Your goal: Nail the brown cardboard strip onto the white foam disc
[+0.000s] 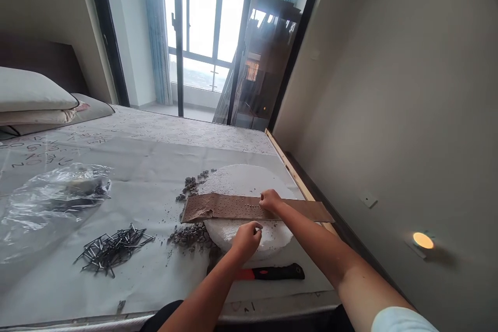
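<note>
A brown strip of board [229, 207], dotted with rows of small holes and torn near its left end, lies across a round white foam slab [241, 179]. My right hand [271, 202] is closed with its fingertips down at the board's surface; whatever it pinches is hidden. Just below the board's near edge, over the foam, my left hand [246, 238] is curled closed, and I cannot make out anything in it. A hammer [278, 272] with a black and red handle lies in front of the foam, partly behind my left forearm.
A pile of nails [114, 249] lies to the left on a pale sheet [155, 290] covering the mattress. Behind it is a clear plastic bag [50, 202]. Grey crumbs [190, 236] surround the foam's left side. A wooden rail [290, 166] runs along the right, beside the wall.
</note>
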A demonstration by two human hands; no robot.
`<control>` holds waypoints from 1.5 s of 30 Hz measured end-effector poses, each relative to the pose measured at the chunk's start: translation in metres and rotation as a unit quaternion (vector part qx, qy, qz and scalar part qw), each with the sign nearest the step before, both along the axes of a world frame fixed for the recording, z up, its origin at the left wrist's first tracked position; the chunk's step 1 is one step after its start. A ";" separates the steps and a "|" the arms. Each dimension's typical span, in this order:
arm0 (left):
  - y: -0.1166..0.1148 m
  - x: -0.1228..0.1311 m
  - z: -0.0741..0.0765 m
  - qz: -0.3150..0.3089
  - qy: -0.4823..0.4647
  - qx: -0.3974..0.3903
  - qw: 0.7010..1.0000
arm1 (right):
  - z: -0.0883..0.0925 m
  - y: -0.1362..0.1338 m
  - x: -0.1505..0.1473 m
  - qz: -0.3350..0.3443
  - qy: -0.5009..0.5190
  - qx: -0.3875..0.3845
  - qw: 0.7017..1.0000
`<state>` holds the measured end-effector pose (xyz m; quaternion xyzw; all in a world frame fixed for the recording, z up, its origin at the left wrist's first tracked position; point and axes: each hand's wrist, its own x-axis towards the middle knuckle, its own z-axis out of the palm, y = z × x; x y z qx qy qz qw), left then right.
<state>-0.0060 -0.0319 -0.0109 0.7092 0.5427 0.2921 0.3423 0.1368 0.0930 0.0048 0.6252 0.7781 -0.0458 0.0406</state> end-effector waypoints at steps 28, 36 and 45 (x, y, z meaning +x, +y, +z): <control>-0.045 -0.006 0.023 0.162 -0.442 -0.293 0.832 | 0.015 -0.024 0.006 0.008 0.242 0.021 0.970; -0.019 -0.015 0.035 0.190 -0.497 -0.234 0.814 | 0.044 -0.034 0.012 0.100 0.325 -0.016 0.940; 0.006 -0.007 0.019 0.053 -0.490 -0.387 0.779 | 0.045 -0.064 -0.003 0.319 0.287 -0.138 0.892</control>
